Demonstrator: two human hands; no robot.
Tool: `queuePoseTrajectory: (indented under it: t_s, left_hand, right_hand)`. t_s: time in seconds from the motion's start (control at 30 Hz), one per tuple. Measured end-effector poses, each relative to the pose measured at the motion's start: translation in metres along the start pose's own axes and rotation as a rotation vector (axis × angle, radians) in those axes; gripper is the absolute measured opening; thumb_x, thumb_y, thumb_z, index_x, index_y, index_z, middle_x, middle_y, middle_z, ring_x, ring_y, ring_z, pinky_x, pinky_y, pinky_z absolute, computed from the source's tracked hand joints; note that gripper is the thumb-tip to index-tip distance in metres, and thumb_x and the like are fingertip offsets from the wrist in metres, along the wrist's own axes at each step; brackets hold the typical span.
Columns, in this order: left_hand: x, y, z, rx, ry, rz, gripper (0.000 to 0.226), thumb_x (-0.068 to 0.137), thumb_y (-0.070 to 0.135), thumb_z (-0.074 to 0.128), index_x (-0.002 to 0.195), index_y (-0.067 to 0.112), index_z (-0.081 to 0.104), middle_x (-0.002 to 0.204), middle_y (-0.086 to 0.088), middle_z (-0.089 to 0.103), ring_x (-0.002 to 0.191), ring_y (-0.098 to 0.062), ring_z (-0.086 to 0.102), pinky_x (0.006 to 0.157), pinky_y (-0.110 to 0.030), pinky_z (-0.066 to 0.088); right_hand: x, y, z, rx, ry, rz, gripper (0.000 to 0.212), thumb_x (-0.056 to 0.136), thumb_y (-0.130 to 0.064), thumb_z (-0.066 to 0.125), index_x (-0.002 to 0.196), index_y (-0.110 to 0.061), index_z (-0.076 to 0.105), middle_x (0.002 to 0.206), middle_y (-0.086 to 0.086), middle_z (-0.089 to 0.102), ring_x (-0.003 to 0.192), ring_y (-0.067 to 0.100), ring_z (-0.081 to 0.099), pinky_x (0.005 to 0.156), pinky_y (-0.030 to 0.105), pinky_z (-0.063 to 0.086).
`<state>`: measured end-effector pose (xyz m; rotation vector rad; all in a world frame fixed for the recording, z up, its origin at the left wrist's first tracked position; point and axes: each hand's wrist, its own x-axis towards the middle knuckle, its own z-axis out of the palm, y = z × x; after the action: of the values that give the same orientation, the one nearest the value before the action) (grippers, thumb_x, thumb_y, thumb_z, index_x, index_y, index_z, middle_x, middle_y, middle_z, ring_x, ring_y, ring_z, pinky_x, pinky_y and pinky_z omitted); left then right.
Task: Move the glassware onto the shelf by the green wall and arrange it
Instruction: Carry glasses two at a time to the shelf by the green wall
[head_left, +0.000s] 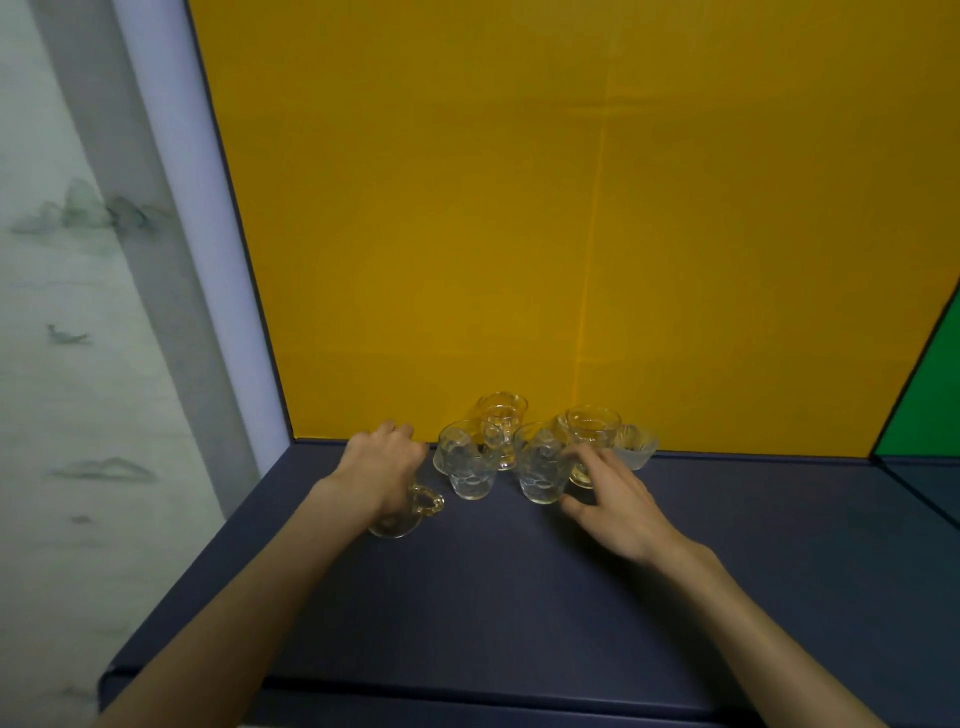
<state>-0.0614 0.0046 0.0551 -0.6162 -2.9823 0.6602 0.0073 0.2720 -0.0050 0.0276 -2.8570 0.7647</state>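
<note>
Left hand (382, 467) gripping handled glass cup (410, 512); right hand (613, 499) spreading loose fingers by patterned tumbler (540, 467); green wall (930, 405) lying far right.

I see a flat mustard-yellow back wall (519, 208) over a dark navy-blue shelf (493, 597), and a bright green wall (930, 410) at the far right edge. The glassware is clear: two cups (467, 462) carry an embossed pebbled pattern, the handled cup (410, 512) has an amber tint, and the small bowl (636, 447) looks frosted white. On my left hangs pale grey-green wallpaper (62, 312) with misty ink-wash hills.
</note>
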Motion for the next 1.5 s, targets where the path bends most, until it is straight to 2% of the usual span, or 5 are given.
queuePoseTrajectory:
  t_s: [0.47, 0.63, 0.77, 1.07, 1.5]
  left_hand:
    - [-0.009, -0.015, -0.005, 0.122, -0.158, 0.008, 0.060, 0.072, 0.031, 0.088, 0.124, 0.017, 0.061, 0.121, -0.004, 0.064, 0.111, -0.024, 0.061, 0.078, -0.035, 0.046]
    - [-0.015, -0.033, 0.006, -0.226, 0.025, -0.016, 0.057, 0.060, 0.057, 0.086, 0.103, 0.035, 0.057, 0.104, 0.009, 0.063, 0.095, -0.017, 0.057, 0.077, -0.034, 0.050]
    - [-0.021, -0.036, 0.028, -0.655, 0.136, -0.048, 0.071, 0.046, 0.069, 0.085, 0.100, 0.039, 0.051, 0.099, 0.021, 0.060, 0.091, -0.006, 0.056, 0.078, -0.036, 0.050]
    - [-0.037, -0.028, 0.052, -1.503, 0.354, -0.200, 0.075, 0.037, 0.048, 0.097, 0.105, 0.031, 0.069, 0.093, 0.014, 0.078, 0.086, 0.000, 0.072, 0.082, -0.030, 0.058]
    - [-0.031, 0.015, 0.040, -1.713, 0.351, 0.025, 0.064, 0.055, 0.019, 0.098, 0.111, 0.023, 0.070, 0.098, 0.006, 0.079, 0.092, -0.006, 0.074, 0.072, -0.018, 0.056]
  right_hand:
    - [-0.004, -0.002, 0.010, 0.180, 0.112, 0.055, 0.055, 0.070, -0.059, 0.078, 0.091, -0.033, 0.035, 0.102, -0.010, 0.054, 0.089, 0.012, 0.053, 0.072, 0.036, 0.045]
    - [-0.003, -0.007, 0.012, 0.264, 0.131, 0.056, 0.090, 0.064, -0.058, 0.084, 0.135, -0.036, 0.032, 0.124, -0.017, 0.049, 0.113, 0.005, 0.048, 0.097, 0.036, 0.045]
    - [0.000, -0.010, 0.017, 0.360, 0.162, 0.088, 0.106, 0.063, -0.051, 0.088, 0.148, -0.033, 0.027, 0.121, -0.014, 0.052, 0.111, 0.007, 0.048, 0.091, 0.029, 0.040]
    - [0.008, -0.005, 0.028, 0.500, 0.175, 0.223, 0.073, 0.054, -0.042, 0.095, 0.113, -0.029, 0.054, 0.115, -0.010, 0.059, 0.110, 0.011, 0.056, 0.084, 0.024, 0.043]
    - [-0.035, -0.018, 0.013, 0.548, 0.329, 0.249, 0.075, 0.056, -0.039, 0.095, 0.116, -0.028, 0.052, 0.111, -0.009, 0.065, 0.103, 0.004, 0.062, 0.088, 0.024, 0.051]
